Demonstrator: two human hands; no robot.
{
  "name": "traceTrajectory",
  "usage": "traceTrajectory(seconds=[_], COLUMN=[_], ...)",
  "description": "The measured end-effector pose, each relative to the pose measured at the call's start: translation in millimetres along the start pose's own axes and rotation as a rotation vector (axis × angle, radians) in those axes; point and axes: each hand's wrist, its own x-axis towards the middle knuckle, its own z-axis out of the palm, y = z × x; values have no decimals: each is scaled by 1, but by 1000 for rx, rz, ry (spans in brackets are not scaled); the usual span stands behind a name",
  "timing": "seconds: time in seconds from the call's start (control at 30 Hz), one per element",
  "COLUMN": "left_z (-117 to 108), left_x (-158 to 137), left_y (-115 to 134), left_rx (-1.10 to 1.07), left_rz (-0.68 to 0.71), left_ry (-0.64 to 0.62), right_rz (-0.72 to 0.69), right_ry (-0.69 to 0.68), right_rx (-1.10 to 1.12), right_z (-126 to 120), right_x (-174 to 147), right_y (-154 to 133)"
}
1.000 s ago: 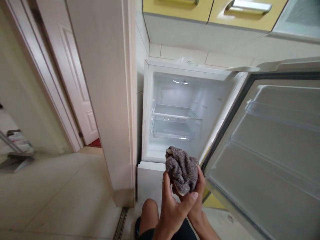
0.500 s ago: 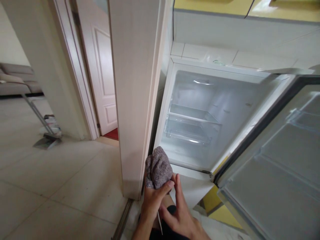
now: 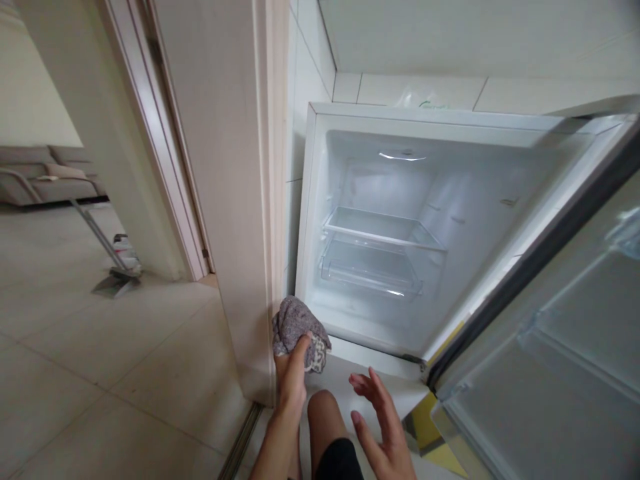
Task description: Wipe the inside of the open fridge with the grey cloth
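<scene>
A bunched grey-brown cloth (image 3: 300, 325) with a pale patterned edge is gripped in my left hand (image 3: 293, 377), the thumb pressed over it. It is held in front of the lower left corner of an open fridge (image 3: 306, 220). To the right, my right hand (image 3: 380, 427) is empty, its fingers spread and curved, apart from the cloth. Inside the fridge, a glass shelf (image 3: 385, 230) sits above a clear plastic drawer (image 3: 370, 277). The fridge door (image 3: 550, 373) stands swung out to the right, with clear door racks on its inner side.
A pale door frame post (image 3: 225, 167) rises just left of the fridge, with a floor track (image 3: 243, 440) at its foot. Farther left are a long-handled dustpan (image 3: 117, 283) on the tiles and a sofa (image 3: 55, 177). My bent knee (image 3: 325, 413) is below my hands.
My right hand has come away from the cloth and moved to the right. The cloth stays in my left hand, its patterned edge now showing. My view has shifted closer to the fridge.
</scene>
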Motion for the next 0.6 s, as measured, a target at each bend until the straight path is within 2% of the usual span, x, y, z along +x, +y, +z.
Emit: traceTrajectory(seconds=[0.17, 0.27, 0.33, 0.4, 0.5, 0.6], left_z=[43, 58, 64, 69, 78, 88], left_x=[10, 5, -3, -11, -17, -9], left_y=[-27, -45, -60, -73, -89, -96], left_rx=[96, 137, 149, 156, 167, 201], left_rz=[84, 91, 83, 76, 86, 154], left_ry=[0, -29, -49, -59, -39, 3], right_rz=[98, 217, 299, 321, 260, 183], right_ry=[-15, 101, 188, 213, 183, 136], right_rx=[87, 189, 243, 280, 308, 282], right_z=[-34, -37, -34, -31, -27, -29], right_x=[-25, -37, -37, -32, -22, -18], right_y=[72, 95, 99, 96, 90, 87])
